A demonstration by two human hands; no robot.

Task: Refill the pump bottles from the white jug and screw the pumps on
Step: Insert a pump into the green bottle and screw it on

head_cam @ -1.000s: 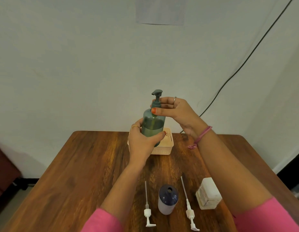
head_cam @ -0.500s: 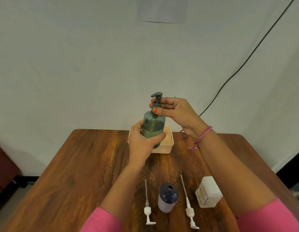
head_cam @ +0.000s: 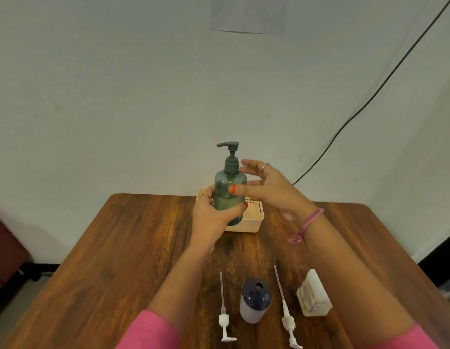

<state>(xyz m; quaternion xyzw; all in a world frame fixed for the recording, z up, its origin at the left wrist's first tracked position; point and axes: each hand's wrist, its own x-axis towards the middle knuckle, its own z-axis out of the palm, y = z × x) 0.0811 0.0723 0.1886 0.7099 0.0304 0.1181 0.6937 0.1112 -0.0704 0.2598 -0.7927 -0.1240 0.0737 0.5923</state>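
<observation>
The green pump bottle (head_cam: 228, 195), pump on, is held upright above the basket (head_cam: 254, 217) near the table's (head_cam: 118, 248) far edge. Left hand (head_cam: 214, 217) fingers wrap its body; right hand (head_cam: 266, 187) fingers are spread, touching nothing. Set it down upright, gently.

- A wooden table (head_cam: 113, 260) with a dark, streaked grain fills the lower view.
- A small cream slotted basket (head_cam: 255, 217) stands at the table's far edge.
- The plain pale wall (head_cam: 118, 96) rises behind.
- A black cable (head_cam: 385, 81) runs slantwise down the wall's right side.
- A pale paper sheet (head_cam: 248, 13) hangs on the wall at the top.
</observation>
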